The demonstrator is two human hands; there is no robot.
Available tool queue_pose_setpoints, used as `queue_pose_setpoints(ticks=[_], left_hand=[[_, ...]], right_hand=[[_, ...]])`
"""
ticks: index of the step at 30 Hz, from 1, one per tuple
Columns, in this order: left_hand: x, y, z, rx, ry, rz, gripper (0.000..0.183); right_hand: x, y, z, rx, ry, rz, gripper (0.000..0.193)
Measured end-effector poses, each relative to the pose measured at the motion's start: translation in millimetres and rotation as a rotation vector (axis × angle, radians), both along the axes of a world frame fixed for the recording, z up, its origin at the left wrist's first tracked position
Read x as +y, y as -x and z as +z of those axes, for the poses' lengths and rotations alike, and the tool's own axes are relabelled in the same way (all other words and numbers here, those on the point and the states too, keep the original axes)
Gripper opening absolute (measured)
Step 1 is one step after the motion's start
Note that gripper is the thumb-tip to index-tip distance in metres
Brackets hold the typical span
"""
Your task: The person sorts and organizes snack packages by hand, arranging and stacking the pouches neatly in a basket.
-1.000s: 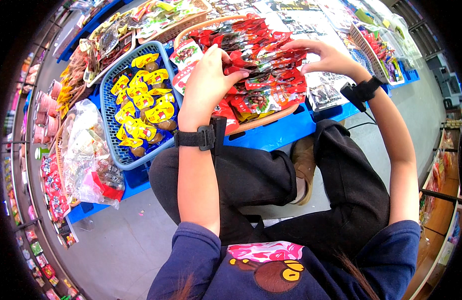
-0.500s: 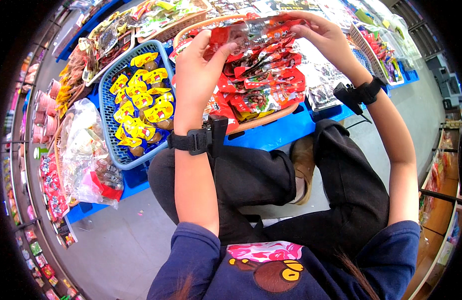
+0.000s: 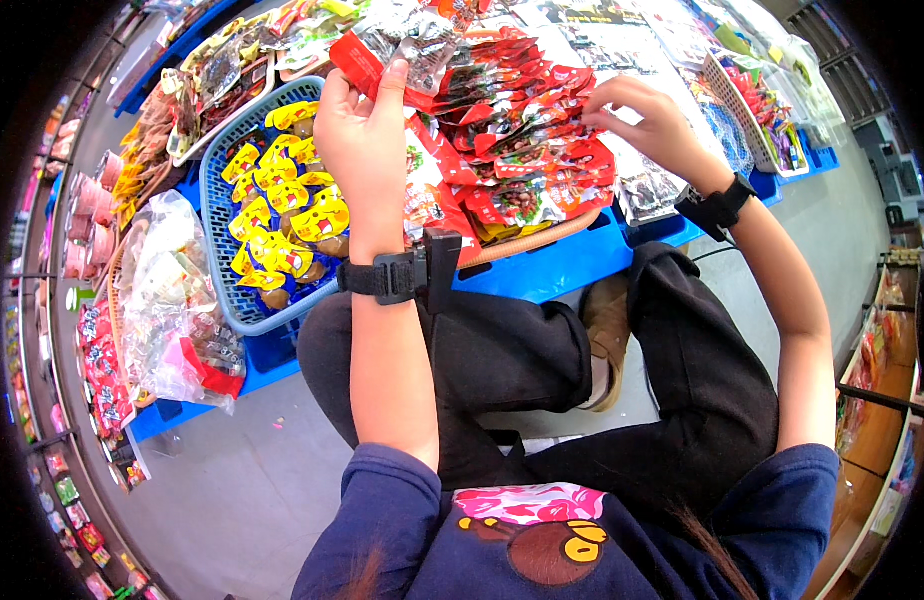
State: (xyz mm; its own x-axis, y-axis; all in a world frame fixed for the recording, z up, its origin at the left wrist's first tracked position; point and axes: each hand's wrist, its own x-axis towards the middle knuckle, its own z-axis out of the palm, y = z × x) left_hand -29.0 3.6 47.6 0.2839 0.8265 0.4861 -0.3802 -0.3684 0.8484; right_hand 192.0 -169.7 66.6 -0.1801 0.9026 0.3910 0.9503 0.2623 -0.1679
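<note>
Between the thumb and fingers of my left hand (image 3: 367, 135) is a red snack packet (image 3: 360, 64), held above the left side of a basket. That tan basket (image 3: 542, 238) is filled with overlapping red snack packets (image 3: 537, 150). My right hand (image 3: 650, 125) is over the basket's right side, fingers curved and apart, tips beside the packet ends. Whether those fingertips touch a packet is hard to see. Left of it stands a blue plastic basket (image 3: 222, 265) of yellow-and-blue wrapped snacks (image 3: 282, 180).
A clear plastic bag (image 3: 172, 290) lies at the left over another basket. White packets (image 3: 647, 185) lie right of the tan basket, and a white basket (image 3: 732, 100) with colourful packets stands farther right. Blue platforms (image 3: 562, 265) carry the goods. Shelves (image 3: 42, 300) line the left.
My left hand has moved left with the red packet, tilting it. My right hand has let go of the packet's other end and come down toward the packets in the basket.
</note>
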Motion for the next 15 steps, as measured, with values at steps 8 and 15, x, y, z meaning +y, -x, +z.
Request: queue_pose_setpoints(ticks=[8,15], left_hand=[[-6.7,-6.9,-3.6,-0.025,0.034,-0.057,0.013],[-6.7,-5.3,-3.4,-0.032,0.047,-0.077,0.018]], right_hand=[[9.6,15.8,-9.1,-0.351,0.073,-0.132,0.014],[15.5,16.1,-19.0,-0.418,0.003,-0.119,0.01]])
